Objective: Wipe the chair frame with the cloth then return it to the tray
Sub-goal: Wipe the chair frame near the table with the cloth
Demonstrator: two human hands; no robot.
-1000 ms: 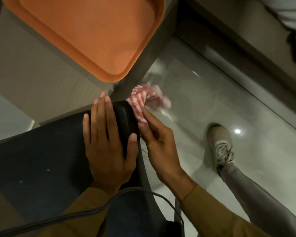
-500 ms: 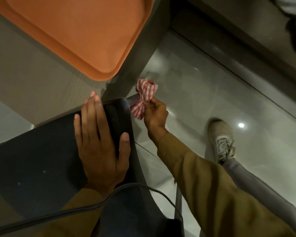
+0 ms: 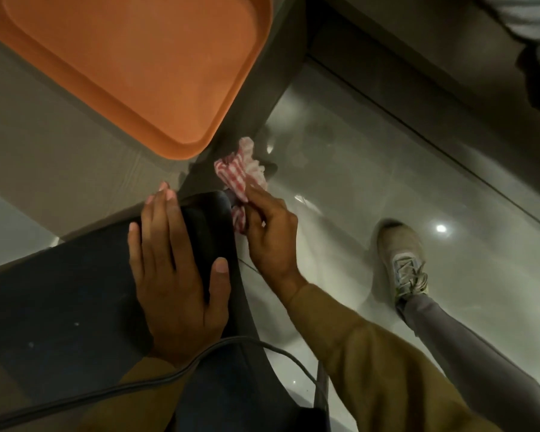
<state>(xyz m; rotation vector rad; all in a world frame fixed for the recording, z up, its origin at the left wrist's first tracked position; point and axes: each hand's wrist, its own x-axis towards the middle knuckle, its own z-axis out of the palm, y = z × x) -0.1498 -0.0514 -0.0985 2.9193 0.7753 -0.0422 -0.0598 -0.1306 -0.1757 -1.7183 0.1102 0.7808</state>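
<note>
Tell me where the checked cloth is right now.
Mid-frame in the head view, the cloth is bunched in the right hand against the chair corner, just below the orange tray.

R hand (image 3: pixel 270 232) drawn back, cloth (image 3: pixel 242 179) spread out (blurred), chair corner

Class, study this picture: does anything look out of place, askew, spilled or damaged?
Nothing spilled or damaged. One oddity: the orange tray overhangs the table edge at its corner. The right hand holds the checked cloth at the chair corner; the left hand rests flat on it.
</note>
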